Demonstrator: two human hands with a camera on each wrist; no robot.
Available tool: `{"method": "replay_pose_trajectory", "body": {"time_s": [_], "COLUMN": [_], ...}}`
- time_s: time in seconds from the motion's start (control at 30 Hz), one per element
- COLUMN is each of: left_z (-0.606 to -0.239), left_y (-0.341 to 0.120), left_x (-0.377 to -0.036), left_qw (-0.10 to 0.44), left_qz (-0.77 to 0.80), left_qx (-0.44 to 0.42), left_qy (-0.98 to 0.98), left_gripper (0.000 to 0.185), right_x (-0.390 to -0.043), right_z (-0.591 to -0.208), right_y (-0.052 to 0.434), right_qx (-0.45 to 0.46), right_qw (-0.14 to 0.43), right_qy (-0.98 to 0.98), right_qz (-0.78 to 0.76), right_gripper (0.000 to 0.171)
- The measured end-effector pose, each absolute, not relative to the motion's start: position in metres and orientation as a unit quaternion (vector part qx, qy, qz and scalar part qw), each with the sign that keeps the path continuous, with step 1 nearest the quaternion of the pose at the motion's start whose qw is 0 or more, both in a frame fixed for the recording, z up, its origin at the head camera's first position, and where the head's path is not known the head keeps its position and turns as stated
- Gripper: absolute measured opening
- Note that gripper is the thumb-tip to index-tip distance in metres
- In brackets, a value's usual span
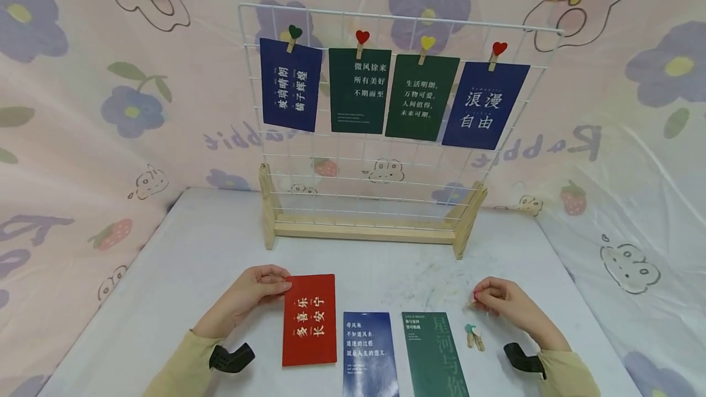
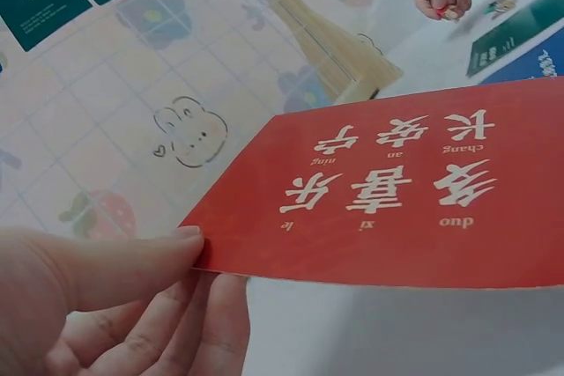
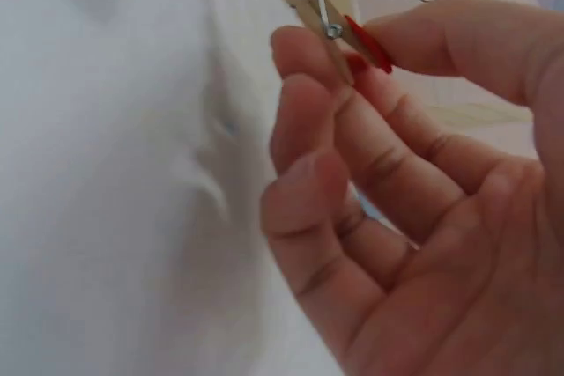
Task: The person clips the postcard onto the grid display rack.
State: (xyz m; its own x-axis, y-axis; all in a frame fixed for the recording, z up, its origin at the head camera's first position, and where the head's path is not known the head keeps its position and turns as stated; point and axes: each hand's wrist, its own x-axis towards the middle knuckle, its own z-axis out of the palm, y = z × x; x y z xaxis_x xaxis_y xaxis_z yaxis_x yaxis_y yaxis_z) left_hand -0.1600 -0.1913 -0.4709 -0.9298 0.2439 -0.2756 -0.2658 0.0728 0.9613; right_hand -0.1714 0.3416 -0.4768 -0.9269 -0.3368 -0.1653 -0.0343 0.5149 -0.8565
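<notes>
My left hand (image 1: 256, 296) grips the red card (image 1: 310, 320) at one corner, the thumb laid on its printed face and the fingers tucked underneath; the rest of the card stretches out to the right of that hand, over the bench (image 1: 160, 287). My right hand (image 1: 504, 305), well apart from the left, pinches the red-heart clip (image 3: 330, 28) by its heart end between thumb and fingers, and the wooden tips stick out past my fingertips. The other fingers of that hand bend loosely toward the palm.

Just below my right hand, on my side of it, a green-heart clip (image 1: 469, 337) and a white-heart clip (image 1: 478, 340) lie close together. Between my two hands, nearer to me than either, a blue card (image 1: 369, 354) and a green card (image 1: 436, 357) lie side by side with a gap between them, the blue one next to the red card.

Beyond both hands a white wire grid (image 1: 358, 180) stands in a wooden stand (image 1: 364, 233). Four cards hang from it in a row, each by its own heart clip: dark blue (image 1: 289, 84), green (image 1: 360, 90), green (image 1: 422, 97) and blue (image 1: 485, 106). A patterned cloth (image 1: 132, 158) drapes behind.
</notes>
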Motion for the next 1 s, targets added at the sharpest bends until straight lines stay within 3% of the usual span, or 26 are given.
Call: {"method": "replay_pose_trajectory", "body": {"time_s": [0.23, 1.0], "left_z": [-0.460, -0.433], "left_y": [-0.189, -0.177], "left_x": [-0.165, -0.186], "left_qw": [0.163, 0.053], "left_qz": [0.694, 0.736], "left_qx": [-0.005, -0.043], "left_qy": [0.702, 0.673], "left_gripper": [0.035, 0.037], "right_x": [-0.177, -0.219], "right_z": [-0.466, -0.423], "right_y": [0.341, 0.269], "right_qx": [-0.126, -0.172], "right_qw": [0.128, 0.071], "right_qy": [0.865, 0.845], "right_qz": [-0.468, -0.501], "right_gripper": [0.038, 0.030]}}
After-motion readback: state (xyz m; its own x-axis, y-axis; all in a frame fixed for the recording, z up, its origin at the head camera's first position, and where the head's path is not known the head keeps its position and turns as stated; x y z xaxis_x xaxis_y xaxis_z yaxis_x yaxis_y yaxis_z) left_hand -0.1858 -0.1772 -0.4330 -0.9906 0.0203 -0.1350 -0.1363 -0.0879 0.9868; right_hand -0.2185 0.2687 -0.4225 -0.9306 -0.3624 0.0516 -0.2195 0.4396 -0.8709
